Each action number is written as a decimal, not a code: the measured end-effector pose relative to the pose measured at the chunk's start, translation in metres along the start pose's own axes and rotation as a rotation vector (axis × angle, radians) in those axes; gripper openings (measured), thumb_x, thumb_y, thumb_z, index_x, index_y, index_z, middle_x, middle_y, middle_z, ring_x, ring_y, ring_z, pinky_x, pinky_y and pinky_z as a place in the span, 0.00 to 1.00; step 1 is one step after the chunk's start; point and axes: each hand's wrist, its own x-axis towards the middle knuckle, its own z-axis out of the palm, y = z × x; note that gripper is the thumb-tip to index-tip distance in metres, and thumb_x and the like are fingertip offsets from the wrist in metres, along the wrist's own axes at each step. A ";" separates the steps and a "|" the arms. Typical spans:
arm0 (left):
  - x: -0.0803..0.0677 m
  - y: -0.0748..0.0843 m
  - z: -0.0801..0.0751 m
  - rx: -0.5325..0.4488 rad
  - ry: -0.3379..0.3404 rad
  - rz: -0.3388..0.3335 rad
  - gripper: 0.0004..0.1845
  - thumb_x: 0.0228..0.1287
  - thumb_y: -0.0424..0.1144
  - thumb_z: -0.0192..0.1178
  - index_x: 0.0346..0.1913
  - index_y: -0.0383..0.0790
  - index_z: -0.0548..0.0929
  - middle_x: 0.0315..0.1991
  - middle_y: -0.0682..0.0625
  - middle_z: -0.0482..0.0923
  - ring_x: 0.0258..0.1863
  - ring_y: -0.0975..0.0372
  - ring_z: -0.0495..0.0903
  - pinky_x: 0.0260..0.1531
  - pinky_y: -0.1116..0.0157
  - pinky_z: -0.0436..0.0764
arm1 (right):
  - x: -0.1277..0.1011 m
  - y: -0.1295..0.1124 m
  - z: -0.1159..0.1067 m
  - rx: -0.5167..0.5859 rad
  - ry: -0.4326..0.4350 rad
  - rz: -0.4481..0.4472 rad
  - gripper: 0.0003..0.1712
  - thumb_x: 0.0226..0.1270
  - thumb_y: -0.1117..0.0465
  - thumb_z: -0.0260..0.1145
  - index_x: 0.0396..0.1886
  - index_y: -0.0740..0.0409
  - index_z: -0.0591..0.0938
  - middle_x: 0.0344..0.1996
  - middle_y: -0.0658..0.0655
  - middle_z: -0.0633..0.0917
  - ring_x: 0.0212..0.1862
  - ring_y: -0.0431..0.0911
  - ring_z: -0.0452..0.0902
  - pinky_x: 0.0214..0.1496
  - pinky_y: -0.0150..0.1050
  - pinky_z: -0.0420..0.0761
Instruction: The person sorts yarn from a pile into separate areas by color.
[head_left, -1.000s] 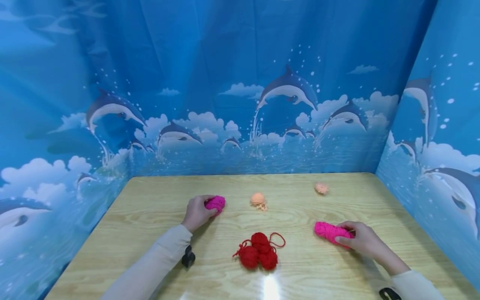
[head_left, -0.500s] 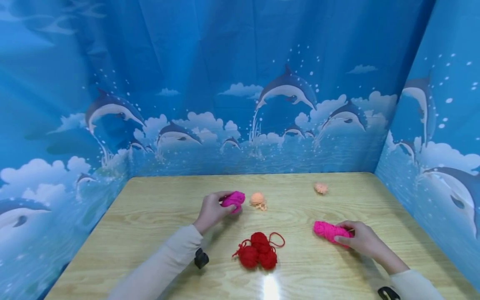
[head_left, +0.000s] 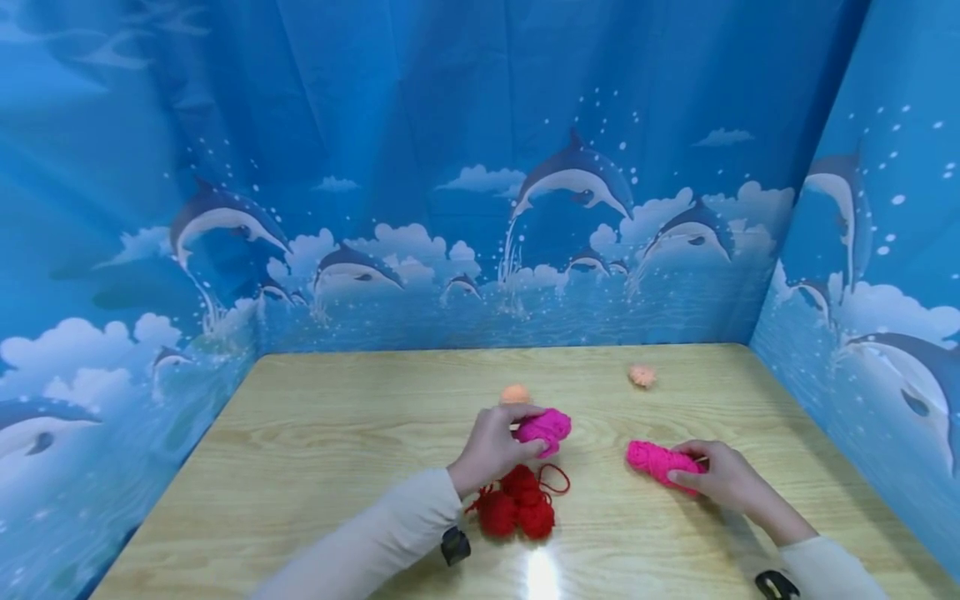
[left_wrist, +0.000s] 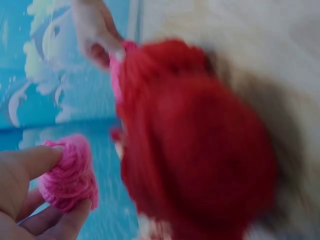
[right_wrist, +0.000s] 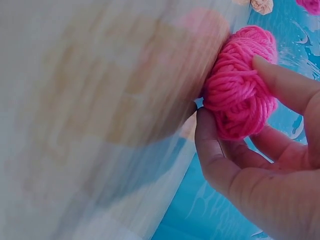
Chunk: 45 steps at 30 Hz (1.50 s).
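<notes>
Between thumb and fingers, my left hand (head_left: 495, 446) holds a small magenta ball of yarn (head_left: 546, 430) above the middle of the table. In the left wrist view that yarn ball (left_wrist: 69, 172) is pinched at the fingertips. At the right of the table, my right hand (head_left: 720, 475) grips one end of a longer hot-pink skein of yarn (head_left: 660, 461). The right wrist view shows this skein (right_wrist: 242, 85) close to the wood surface, with thumb and fingers on opposite sides. Just below the left hand lie several red yarn balls (head_left: 517, 508), partly covered by it.
A peach yarn ball (head_left: 514, 394) sits behind the left hand, its lower part hidden. Farther right at the back is a small peach yarn piece (head_left: 642, 376). A blue dolphin-print curtain (head_left: 480, 208) encloses the wooden table (head_left: 337, 400) at the back and sides.
My left hand has carried the magenta yarn ball rightward, past the front of the peach ball, toward the right hand. The right hand and its skein have stayed nearly still.
</notes>
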 end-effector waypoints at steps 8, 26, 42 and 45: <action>0.003 0.015 0.037 0.046 -0.104 0.086 0.21 0.54 0.32 0.71 0.54 0.40 0.84 0.43 0.51 0.85 0.24 0.78 0.74 0.21 0.77 0.76 | 0.002 -0.002 0.000 0.001 -0.002 -0.010 0.25 0.58 0.57 0.72 0.49 0.71 0.80 0.39 0.60 0.83 0.38 0.49 0.78 0.37 0.40 0.77; 0.003 0.027 0.099 0.261 -0.129 0.217 0.21 0.54 0.41 0.72 0.53 0.44 0.85 0.47 0.56 0.84 0.45 0.76 0.78 0.37 0.85 0.72 | 0.003 0.000 -0.001 0.005 -0.017 -0.045 0.23 0.58 0.57 0.71 0.48 0.70 0.81 0.37 0.59 0.84 0.38 0.48 0.79 0.37 0.40 0.78; 0.002 0.017 0.128 0.387 -0.072 0.221 0.21 0.48 0.44 0.75 0.48 0.48 0.87 0.42 0.62 0.85 0.41 0.79 0.78 0.36 0.85 0.70 | 0.001 0.000 0.000 0.042 -0.043 -0.019 0.25 0.58 0.55 0.71 0.49 0.69 0.81 0.38 0.58 0.83 0.38 0.47 0.78 0.34 0.37 0.76; 0.004 0.018 0.129 0.396 -0.078 0.199 0.21 0.48 0.44 0.75 0.49 0.49 0.87 0.42 0.63 0.84 0.41 0.78 0.78 0.36 0.85 0.70 | 0.001 0.000 0.000 0.041 -0.046 -0.020 0.25 0.58 0.55 0.71 0.49 0.69 0.81 0.38 0.58 0.84 0.38 0.47 0.78 0.34 0.37 0.77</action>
